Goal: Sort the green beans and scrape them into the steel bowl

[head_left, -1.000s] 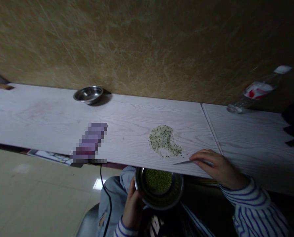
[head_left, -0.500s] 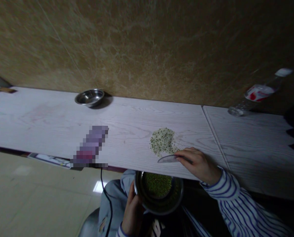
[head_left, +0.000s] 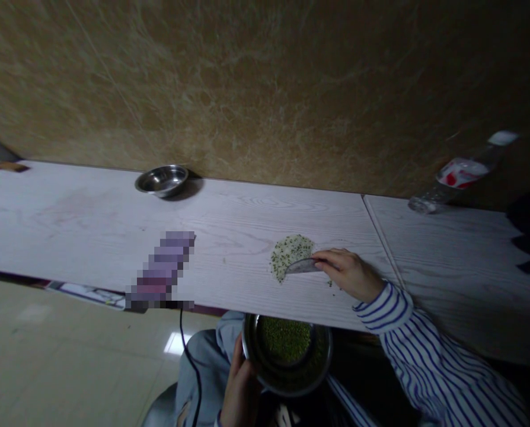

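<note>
My left hand (head_left: 239, 388) grips the rim of a steel bowl (head_left: 286, 356) half full of green beans, held just below the front edge of the pale wooden table (head_left: 91, 231). My right hand (head_left: 348, 273) is closed on a thin flat card (head_left: 301, 266), pressed on edge into a small heap of mixed green and white grains (head_left: 289, 254) on the table. A few stray grains lie beside the hand. My striped sleeve runs back to the lower right.
An empty steel bowl (head_left: 162, 179) stands at the back by the brown wall. A blurred-out flat object (head_left: 162, 270) lies near the front edge with a black cable (head_left: 189, 356) hanging below. A plastic bottle (head_left: 460, 173) lies at the back right.
My right hand with the card has moved left and away from the table's front edge into the heap, which looks smaller and more gathered. The held bowl has stayed put.
</note>
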The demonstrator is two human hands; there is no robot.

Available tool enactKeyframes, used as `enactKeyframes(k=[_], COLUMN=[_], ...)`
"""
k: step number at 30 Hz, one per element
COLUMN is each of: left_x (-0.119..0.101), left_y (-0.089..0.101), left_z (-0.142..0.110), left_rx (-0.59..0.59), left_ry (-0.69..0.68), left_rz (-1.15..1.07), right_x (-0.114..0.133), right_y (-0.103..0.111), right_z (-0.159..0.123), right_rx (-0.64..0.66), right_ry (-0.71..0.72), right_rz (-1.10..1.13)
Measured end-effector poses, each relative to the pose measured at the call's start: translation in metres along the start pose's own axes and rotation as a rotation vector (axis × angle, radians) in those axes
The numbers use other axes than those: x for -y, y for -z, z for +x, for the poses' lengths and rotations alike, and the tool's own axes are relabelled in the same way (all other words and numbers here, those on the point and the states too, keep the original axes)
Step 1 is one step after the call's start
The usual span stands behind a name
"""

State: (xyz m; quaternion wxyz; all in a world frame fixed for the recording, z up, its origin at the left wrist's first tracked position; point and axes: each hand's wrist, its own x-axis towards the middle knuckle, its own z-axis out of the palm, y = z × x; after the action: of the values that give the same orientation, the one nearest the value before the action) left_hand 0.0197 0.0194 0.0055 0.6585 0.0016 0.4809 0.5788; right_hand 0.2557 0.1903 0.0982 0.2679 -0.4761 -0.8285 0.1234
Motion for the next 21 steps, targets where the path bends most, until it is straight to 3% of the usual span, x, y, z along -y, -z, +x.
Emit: enactKeyframes(k=[5,9,15,21], left_x=[-0.004,-0.004,0.000,-0.007], left_y=[0.002,-0.002,-0.001,0.002], left_z=[0.001,-0.002,-0.003,-0.003], left_rx=[0.046,0.034,0.077,0.145], left_ry=[0.052,0.034,-0.007,-0.009], left_rz=[0.011,-0.001,-0.035,0.002], right_x=[-0.007,-0.033,-0.078,-0.083], right_y=[0.014,0.021,0.007,-0.009], right_z=[0.005,0.026,0.067,0.079], right_rx=[-0.045,-0.110,-0.134,-0.069], right_ry=[-0.123,-0.270,-0.397,-0.411], right_rz=[0.163,0.280,0.441,0.482])
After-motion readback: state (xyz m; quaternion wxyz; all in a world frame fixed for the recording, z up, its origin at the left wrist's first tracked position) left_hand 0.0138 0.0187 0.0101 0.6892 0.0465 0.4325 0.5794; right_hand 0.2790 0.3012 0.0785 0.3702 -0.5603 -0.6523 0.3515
